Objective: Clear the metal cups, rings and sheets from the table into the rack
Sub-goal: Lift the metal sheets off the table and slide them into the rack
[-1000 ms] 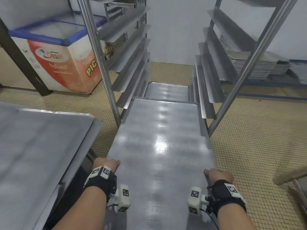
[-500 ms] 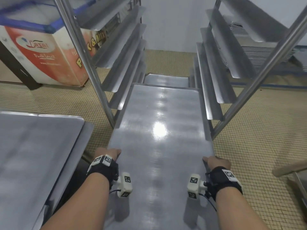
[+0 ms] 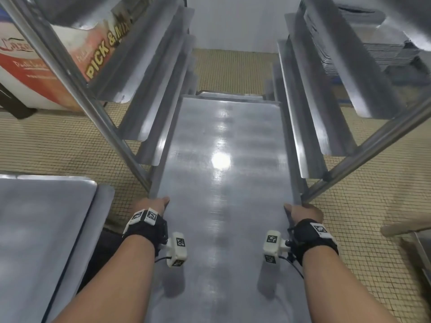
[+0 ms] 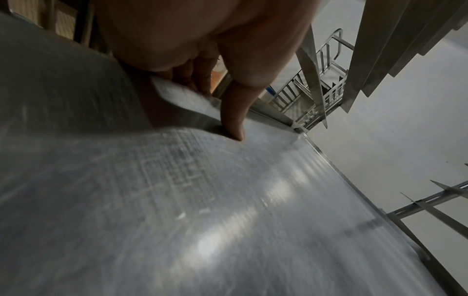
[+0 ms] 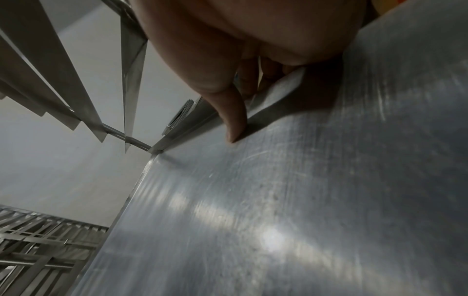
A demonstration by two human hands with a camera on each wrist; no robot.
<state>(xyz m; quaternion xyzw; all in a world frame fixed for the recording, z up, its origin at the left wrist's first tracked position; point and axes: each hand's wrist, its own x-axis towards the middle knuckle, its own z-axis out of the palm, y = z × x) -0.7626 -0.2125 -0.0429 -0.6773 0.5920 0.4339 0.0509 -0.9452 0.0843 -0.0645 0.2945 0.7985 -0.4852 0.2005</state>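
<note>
A long flat metal sheet [image 3: 221,183] runs from my body into the rack [image 3: 149,94], its far end lying between the angled side rails. My left hand [image 3: 152,205] grips the sheet's left rim, thumb on top [image 4: 234,120] and fingers curled under the edge. My right hand [image 3: 303,212] grips the right rim the same way, thumb pressed on the top face [image 5: 234,124]. The sheet [image 4: 228,210] fills both wrist views, scratched and shiny. Another sheet [image 3: 231,93] lies in the rack just beyond and below the far end.
A steel table [image 3: 46,229] stands at my left. The rack's upright posts [image 3: 70,89] flank the sheet on both sides. A freezer chest with red print [image 3: 35,73] stands behind the rack at left. Stacked trays [image 3: 377,54] lie at the back right. Tiled floor lies around.
Both hands have pushed the sheet forward, deeper between the rack's rails. The rack has come closer and larger in view.
</note>
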